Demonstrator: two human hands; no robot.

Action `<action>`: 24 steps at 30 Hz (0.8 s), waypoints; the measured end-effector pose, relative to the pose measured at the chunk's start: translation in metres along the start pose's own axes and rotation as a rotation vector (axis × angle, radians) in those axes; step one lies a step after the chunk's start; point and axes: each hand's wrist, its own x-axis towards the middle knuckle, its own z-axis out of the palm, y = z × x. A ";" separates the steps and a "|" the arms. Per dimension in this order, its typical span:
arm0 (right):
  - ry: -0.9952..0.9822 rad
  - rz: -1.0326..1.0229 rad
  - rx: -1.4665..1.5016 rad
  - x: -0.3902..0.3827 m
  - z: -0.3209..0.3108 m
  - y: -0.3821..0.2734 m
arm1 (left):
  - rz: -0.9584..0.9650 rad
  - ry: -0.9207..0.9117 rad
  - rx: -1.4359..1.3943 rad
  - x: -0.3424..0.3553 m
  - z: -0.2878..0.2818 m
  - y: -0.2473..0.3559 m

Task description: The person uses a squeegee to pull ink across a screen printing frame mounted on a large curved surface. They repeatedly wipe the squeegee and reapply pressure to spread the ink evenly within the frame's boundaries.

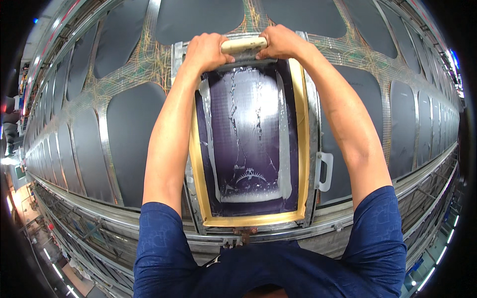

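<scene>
Both my arms reach forward over a screen-printing frame [199, 198] edged with tan tape. My left hand [207, 51] grips the left end of a squeegee [243, 45] with a pale handle, and my right hand [283, 41] is closed round its right end. The squeegee lies crosswise at the frame's far end; its blade edge is hard to make out. Below it spreads the dark purple mesh [248, 154], glossy, with clear wet streaks and a whitish band along its sides and near end. A small crest-like design shows near the bottom of the mesh.
Dark grey panels [134, 134] lie in rows along the long table, with tangled coloured lines on the surface between them. A white handle [324, 172] sticks out from the frame's right side. Metal rails [328, 221] run along the table's near edge, close to my body.
</scene>
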 end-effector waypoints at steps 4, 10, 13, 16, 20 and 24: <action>0.032 0.007 -0.039 -0.029 0.015 -0.013 | 0.001 -0.054 0.017 -0.024 0.005 0.010; 0.014 -0.016 -0.045 -0.141 0.066 -0.068 | 0.046 -0.025 -0.010 -0.149 0.025 0.059; 0.076 -0.036 -0.054 -0.224 0.102 -0.114 | 0.078 0.040 -0.081 -0.240 0.041 0.090; 0.031 -0.035 -0.055 -0.306 0.144 -0.156 | 0.078 0.036 -0.053 -0.331 0.061 0.123; 0.004 -0.023 0.035 -0.351 0.145 -0.189 | 0.083 0.149 -0.065 -0.401 0.077 0.144; 0.592 0.258 0.160 -0.342 0.125 -0.127 | 0.109 0.204 -0.095 -0.404 0.075 0.150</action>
